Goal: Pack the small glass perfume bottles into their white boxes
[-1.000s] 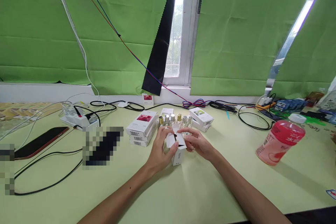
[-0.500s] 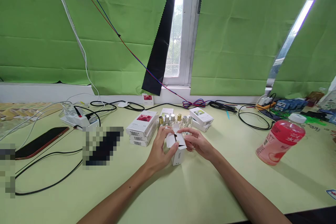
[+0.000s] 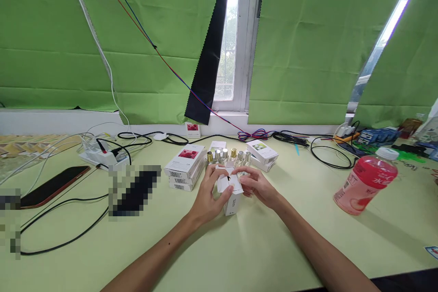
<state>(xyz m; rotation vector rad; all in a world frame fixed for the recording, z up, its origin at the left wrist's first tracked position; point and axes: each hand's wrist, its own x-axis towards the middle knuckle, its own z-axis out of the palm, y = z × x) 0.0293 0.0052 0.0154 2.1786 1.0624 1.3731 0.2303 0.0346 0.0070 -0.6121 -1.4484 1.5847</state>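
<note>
A white folding carton (image 3: 232,204) is positioned roughly upright at the middle of the counter (image 3: 191,260), on the near side of a cluster of glass bottles (image 3: 225,154) with gold and silver caps. Its top flaps are raised. The carton is held by the left hand (image 3: 209,195): the grip is closed to the carton's width, with the thumb on the near edge and the fingers across the left and far edges. The right hand (image 3: 259,187) is half curled, its index finger placed at the far right edge of the opening; whether anything is enclosed by its other fingers cannot be told.

The carton is judged to be light and moderately stiff, with smooth faces and thin flaps that may be creased easily. It should be held by the side walls, below the rim, with light pressure; the flaps should not be used for lifting.
</note>
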